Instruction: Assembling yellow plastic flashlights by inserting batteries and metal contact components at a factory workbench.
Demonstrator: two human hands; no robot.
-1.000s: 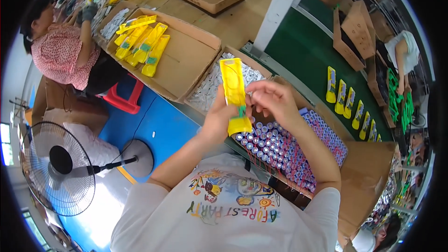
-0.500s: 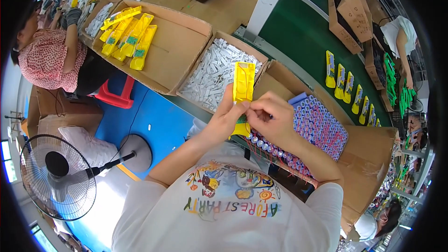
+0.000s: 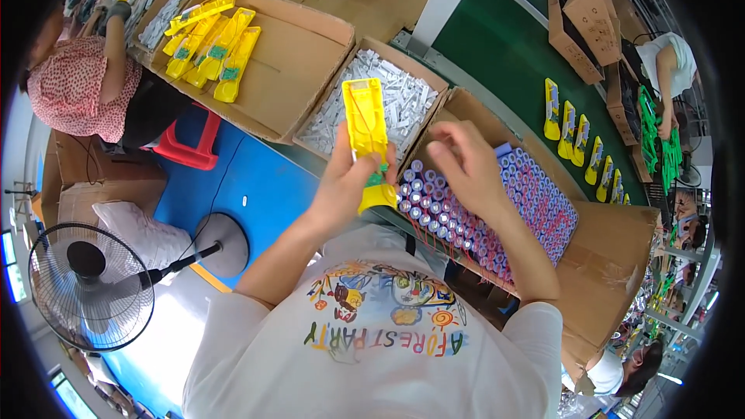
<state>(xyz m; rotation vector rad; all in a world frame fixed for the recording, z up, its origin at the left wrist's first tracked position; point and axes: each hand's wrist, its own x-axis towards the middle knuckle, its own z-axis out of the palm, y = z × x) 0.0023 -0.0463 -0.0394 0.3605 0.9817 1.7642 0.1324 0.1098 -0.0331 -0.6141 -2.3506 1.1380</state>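
My left hand (image 3: 341, 184) is closed around a yellow plastic housing (image 3: 365, 114), held upright in front of me. A thin wire runs along its inside, and a small green circuit board (image 3: 375, 179) shows by my fingers. My right hand (image 3: 475, 171) is apart from the housing, its fingers loosely bent and apart, with nothing seen in them. It hovers over the carton of purple-wrapped battery cells (image 3: 535, 209), which have red wires along the near side. Beyond the housing, a carton holds many small white plastic parts (image 3: 407, 89).
To the left, a shallow carton (image 3: 291, 54) holds several yellow housings (image 3: 233, 62) with green boards. A green conveyor (image 3: 497, 54) carries a row of yellow pieces (image 3: 568, 130). A fan (image 3: 91, 283) stands at the lower left. Co-workers sit at left and far right.
My right hand has let go of the housing and moved right, over the battery cells, its fingers opening. My left hand has carried the housing a little to the left.
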